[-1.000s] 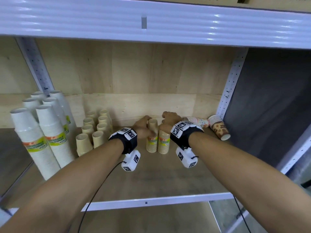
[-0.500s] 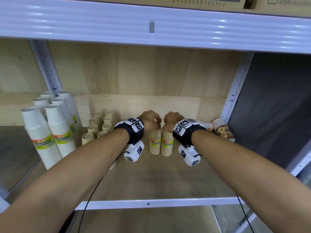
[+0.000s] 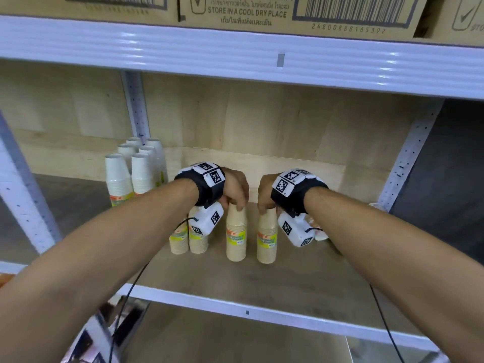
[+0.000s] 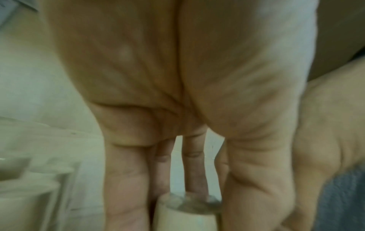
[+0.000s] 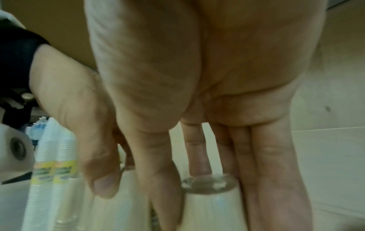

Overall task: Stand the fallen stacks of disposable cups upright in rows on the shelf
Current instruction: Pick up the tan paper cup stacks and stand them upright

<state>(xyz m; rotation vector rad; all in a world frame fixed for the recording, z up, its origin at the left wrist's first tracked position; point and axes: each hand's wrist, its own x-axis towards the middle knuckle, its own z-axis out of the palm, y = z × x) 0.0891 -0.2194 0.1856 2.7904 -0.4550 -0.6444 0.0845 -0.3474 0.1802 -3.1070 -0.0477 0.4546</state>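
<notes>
Two tan cup stacks stand upright, upside down, side by side on the wooden shelf (image 3: 262,279). My left hand (image 3: 237,199) grips the top of the left tan stack (image 3: 236,231), fingers and thumb round its end (image 4: 187,209). My right hand (image 3: 265,203) grips the top of the right tan stack (image 3: 267,235) the same way (image 5: 211,192). More tan stacks (image 3: 188,238) stand just left, partly behind my left wrist. A patterned stack lies at the far right, mostly hidden behind my right wrist.
Several tall white cup stacks (image 3: 131,176) stand at the left by the shelf upright (image 3: 135,106). Cardboard boxes (image 3: 235,11) sit on the shelf above. The right upright (image 3: 408,158) borders a dark panel. The shelf's front edge (image 3: 246,307) is white metal.
Both hands drew the two tan stacks forward, toward the shelf's front, and a little apart. The view tilted up, bringing the boxes above into sight.
</notes>
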